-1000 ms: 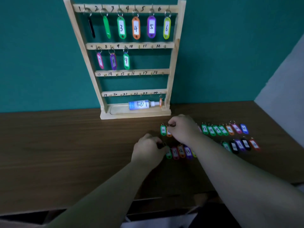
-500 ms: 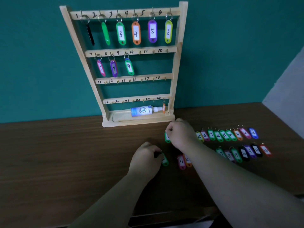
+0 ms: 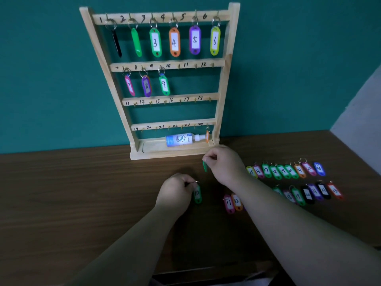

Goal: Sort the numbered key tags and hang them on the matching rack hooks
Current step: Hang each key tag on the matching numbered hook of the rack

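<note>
A wooden key rack [image 3: 224, 79] stands against the teal wall, with tags hung on hooks 1 to 9 and one orange tag on hook 24. My left hand [image 3: 175, 193] pinches the ring of a green tag marked 10 [image 3: 197, 194], which dangles just above the table. My right hand [image 3: 224, 164] pinches the ring of a second green tag [image 3: 204, 166], seen edge-on with its number hidden, near the rack's base. Pink tag 11 [image 3: 228, 203] and orange tag 12 [image 3: 237, 201] lie on the table by my right forearm.
Two rows of several numbered tags [image 3: 288, 171] lie on the brown table [image 3: 61, 193] to the right. A small white and blue spray bottle [image 3: 182, 139] lies in the rack's bottom tray. A pale wall meets the table's far right edge.
Both hands have lifted their green tags off the table; the left one's tag now shows the number 10. My right hand moved up toward the rack's base.
</note>
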